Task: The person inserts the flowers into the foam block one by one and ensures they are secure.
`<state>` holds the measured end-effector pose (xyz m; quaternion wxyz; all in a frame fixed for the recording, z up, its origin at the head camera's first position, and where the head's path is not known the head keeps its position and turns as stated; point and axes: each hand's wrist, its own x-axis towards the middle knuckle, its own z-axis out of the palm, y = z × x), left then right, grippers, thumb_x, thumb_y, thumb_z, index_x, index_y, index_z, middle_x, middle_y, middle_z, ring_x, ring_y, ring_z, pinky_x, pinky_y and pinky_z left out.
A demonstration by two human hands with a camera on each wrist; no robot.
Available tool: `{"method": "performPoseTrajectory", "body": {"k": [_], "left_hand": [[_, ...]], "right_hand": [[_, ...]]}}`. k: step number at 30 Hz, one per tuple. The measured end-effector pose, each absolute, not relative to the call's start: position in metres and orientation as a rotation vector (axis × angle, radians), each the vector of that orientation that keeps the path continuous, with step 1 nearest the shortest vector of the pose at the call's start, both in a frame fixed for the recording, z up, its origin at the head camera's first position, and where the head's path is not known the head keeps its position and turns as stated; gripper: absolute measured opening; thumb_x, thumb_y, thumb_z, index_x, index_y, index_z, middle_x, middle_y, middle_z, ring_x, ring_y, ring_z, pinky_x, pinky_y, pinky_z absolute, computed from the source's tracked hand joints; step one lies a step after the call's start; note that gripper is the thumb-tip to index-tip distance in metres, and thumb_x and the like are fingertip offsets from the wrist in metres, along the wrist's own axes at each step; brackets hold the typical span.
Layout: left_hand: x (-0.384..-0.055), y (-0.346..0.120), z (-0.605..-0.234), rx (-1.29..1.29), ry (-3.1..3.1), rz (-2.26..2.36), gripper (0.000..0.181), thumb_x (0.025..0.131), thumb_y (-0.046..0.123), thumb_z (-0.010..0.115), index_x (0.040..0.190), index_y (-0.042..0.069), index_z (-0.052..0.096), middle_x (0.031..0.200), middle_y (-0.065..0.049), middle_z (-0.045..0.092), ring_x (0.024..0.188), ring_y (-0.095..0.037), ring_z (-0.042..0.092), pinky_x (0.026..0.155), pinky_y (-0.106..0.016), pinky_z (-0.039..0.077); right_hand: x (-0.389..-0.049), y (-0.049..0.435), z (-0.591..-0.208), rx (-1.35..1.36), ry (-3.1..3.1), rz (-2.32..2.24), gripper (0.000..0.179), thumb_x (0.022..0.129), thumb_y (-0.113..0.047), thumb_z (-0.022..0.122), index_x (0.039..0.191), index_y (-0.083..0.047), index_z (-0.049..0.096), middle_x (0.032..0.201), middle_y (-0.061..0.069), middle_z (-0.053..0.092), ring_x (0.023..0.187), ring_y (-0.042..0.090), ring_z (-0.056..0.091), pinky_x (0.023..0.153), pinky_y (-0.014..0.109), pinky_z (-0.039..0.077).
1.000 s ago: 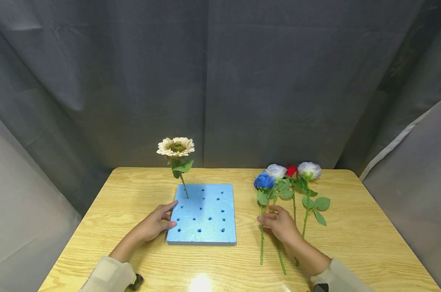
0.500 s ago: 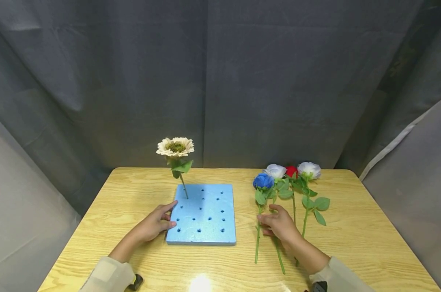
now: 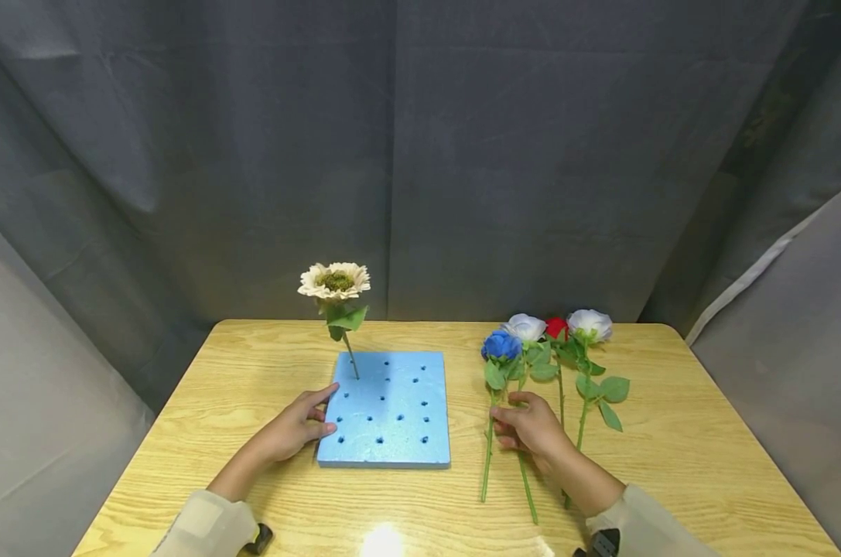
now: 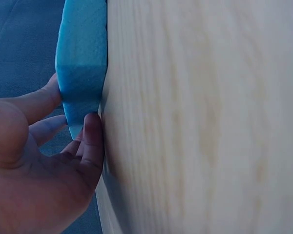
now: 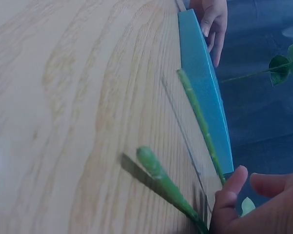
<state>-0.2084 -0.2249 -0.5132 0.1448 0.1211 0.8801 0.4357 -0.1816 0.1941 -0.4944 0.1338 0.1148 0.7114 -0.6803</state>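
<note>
My left hand [image 3: 293, 424] grips the left edge of a blue foam board [image 3: 402, 452], thumb on its top face and fingers along its side. A cream daisy-like flower [image 3: 335, 280] stands slightly tilted in a hole near the board's back left corner. To the right of the board, my right hand [image 3: 535, 429] pinches the green stem of a blue rose [image 3: 501, 345]. In the right wrist view that stem [image 5: 200, 114] rises off the table, its shadow apart from it. Beneath the hand passes the stem of a white rose [image 3: 524, 327]; its thick end [image 5: 151, 163] shows close up.
A red rose [image 3: 557, 328] and another white rose [image 3: 590, 325] lie right of my right hand, leaves overlapping. Several holes dot the board. The wooden table [image 3: 253, 356] ends at a dark grey curtain [image 3: 517, 155], with curtains at both sides too.
My right hand has shifted slightly left, and the blue rose's lower stem has swung left with it. The nearer white rose's stem end has also slid left. My left hand has stayed put.
</note>
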Motion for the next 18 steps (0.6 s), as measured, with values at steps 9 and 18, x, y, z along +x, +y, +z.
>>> {"method": "performPoseTrajectory", "body": {"k": [9,18], "left_hand": [[-0.2087,-0.2255,-0.5134,0.370,2.528,1.269,0.070,0.100,0.018,0.070,0.162,0.014,0.036,0.146,-0.022,0.045,0.120,-0.030,0.053,0.094,-0.044,0.046],[-0.2100,-0.2251,-0.5149,0.363,2.526,1.272,0.070,0.100,0.017,0.069,0.162,0.015,0.035,0.147,-0.021,0.045,0.121,-0.029,0.053,0.096,-0.044,0.046]], "right_hand": [[-0.1811,0.1956,-0.4928,0.324,2.106,-1.957,0.065,0.101,-0.012,0.067,0.149,0.016,0.034,0.115,0.020,0.065,0.085,0.020,0.068,0.074,0.035,0.060],[-0.1832,0.2022,-0.4895,0.299,1.872,-2.071,0.059,0.104,-0.005,0.059,0.151,0.017,0.031,0.114,0.016,0.067,0.086,0.017,0.067,0.079,0.033,0.060]]}}
